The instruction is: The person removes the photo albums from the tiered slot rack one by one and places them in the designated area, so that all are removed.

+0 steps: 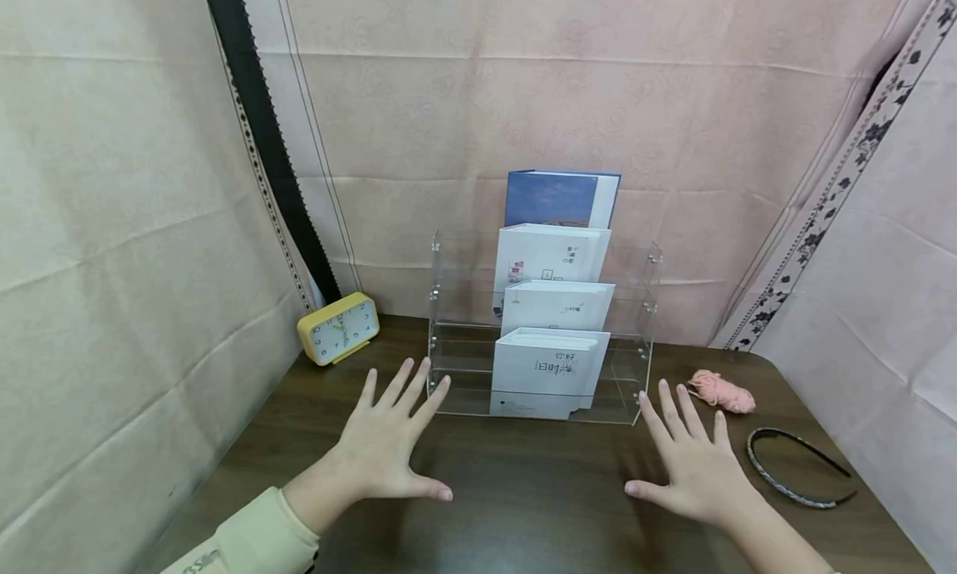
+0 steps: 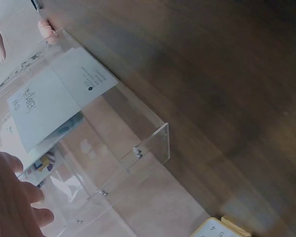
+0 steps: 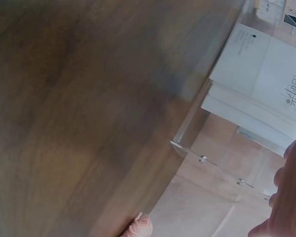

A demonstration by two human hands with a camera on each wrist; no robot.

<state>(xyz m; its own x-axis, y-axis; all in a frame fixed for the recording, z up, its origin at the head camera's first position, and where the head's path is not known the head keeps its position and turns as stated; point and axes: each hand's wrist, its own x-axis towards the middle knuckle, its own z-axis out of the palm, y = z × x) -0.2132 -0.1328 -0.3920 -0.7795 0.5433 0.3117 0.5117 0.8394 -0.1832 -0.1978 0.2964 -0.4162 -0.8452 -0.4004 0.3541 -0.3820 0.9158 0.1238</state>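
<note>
Both hands are held over the front part of the dark wooden table, fingers spread and nothing in them. My left hand [image 1: 385, 449] is near the front left corner of a clear acrylic rack [image 1: 459, 379]; my right hand [image 1: 691, 462] is near its front right corner. Tiered on the rack are a white book [image 1: 542, 370] at the front, another white book [image 1: 559, 304] behind it, a third white book [image 1: 549, 254] higher up, and a blue-covered book [image 1: 553, 198] at the top back. In the left wrist view, left fingertips [image 2: 32, 192] overlap the rack's side.
A yellow alarm clock [image 1: 340, 328] stands at the back left. To the right lie a pink yarn skein [image 1: 721, 391] and a dark, glittery headband [image 1: 788, 491]. Pale cloth curtains [image 1: 598, 109] enclose the table [image 1: 516, 491] at the back and both sides.
</note>
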